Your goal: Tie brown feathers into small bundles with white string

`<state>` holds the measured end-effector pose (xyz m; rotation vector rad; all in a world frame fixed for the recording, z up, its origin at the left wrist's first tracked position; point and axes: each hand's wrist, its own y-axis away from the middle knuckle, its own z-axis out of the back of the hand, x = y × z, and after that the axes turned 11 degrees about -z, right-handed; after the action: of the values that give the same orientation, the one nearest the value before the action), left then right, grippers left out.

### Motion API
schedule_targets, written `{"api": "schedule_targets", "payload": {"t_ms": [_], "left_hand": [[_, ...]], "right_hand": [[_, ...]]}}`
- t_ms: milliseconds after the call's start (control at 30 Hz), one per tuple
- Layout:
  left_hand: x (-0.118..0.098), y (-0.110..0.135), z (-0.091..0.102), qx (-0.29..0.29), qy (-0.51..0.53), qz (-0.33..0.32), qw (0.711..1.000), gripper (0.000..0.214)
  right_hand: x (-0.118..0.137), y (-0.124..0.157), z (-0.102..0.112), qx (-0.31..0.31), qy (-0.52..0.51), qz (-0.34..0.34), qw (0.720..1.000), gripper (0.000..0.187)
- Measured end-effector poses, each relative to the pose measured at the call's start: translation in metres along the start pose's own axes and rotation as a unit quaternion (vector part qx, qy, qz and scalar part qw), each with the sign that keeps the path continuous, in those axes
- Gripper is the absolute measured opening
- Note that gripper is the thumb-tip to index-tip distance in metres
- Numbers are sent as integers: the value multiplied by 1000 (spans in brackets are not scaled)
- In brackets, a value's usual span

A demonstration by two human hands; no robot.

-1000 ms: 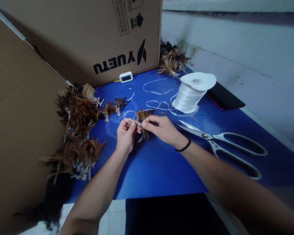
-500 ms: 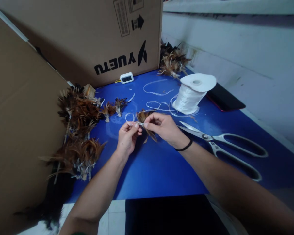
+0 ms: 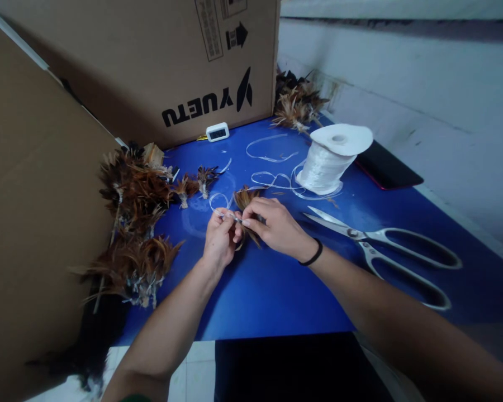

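Note:
Between my hands is a small bunch of brown feathers (image 3: 245, 196), its tips pointing up and down past my right fingers. My left hand (image 3: 221, 237) pinches the bound end of the bunch, with a loop of clear ribbon (image 3: 220, 200) rising above the thumb. Thumb and forefinger of my right hand (image 3: 272, 223) are pressed together at the same end, on the ribbon where it meets the feathers; the exact grip is partly hidden. The ribbon trails across the table to a white spool (image 3: 324, 167) standing beyond my right hand.
Open-bladed scissors (image 3: 360, 234) lie right of my right wrist. Feather bunches (image 3: 138, 268) pile up on the left, with small ones (image 3: 204, 181) nearer the middle. A cardboard box (image 3: 151, 67), a small digital timer (image 3: 217, 132) and a phone (image 3: 388, 164) are farther back on the blue table (image 3: 276, 301).
My right hand has shifted slightly left and down, closer to my left fingers. The ribbon loop has changed shape, and the feather bunch has turned a little.

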<state>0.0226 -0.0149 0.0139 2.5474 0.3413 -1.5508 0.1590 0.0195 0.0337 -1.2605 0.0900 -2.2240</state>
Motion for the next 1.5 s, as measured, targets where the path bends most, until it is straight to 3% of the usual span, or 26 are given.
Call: {"api": "schedule_targets", "payload": {"t_ms": [167,400,500,633,733,1033,1233,1367,1500], "left_hand": [[0,1,-2,-11,-5,-22,1000,31],[6,-1,2,-11,9,-49,999,29],[6,-5,5,10,-9,-59,998,30],[4,-9,10,41,-91,-65,993,31],[3,-9,12,47,-157,-73,984,29],[3,-6,9,57,-201,-105,972,27],[3,-5,10,57,-211,-85,972,31],[0,-9,11,38,-137,-41,989,33],[0,-17,15,-31,-83,-28,996,28]], "right_hand": [[2,2,-1,5,48,43,998,14],[4,3,-4,12,35,64,997,14],[2,2,-4,38,11,32,999,12],[-6,-2,-1,74,-97,-75,990,4],[-10,-3,-1,66,-135,-124,981,14],[-16,-3,-6,79,-147,-156,974,16],[-17,-3,-6,97,-159,-170,968,11],[-10,-6,-4,47,-265,-231,935,3],[-5,-11,1,-13,-422,-312,851,5]]}}
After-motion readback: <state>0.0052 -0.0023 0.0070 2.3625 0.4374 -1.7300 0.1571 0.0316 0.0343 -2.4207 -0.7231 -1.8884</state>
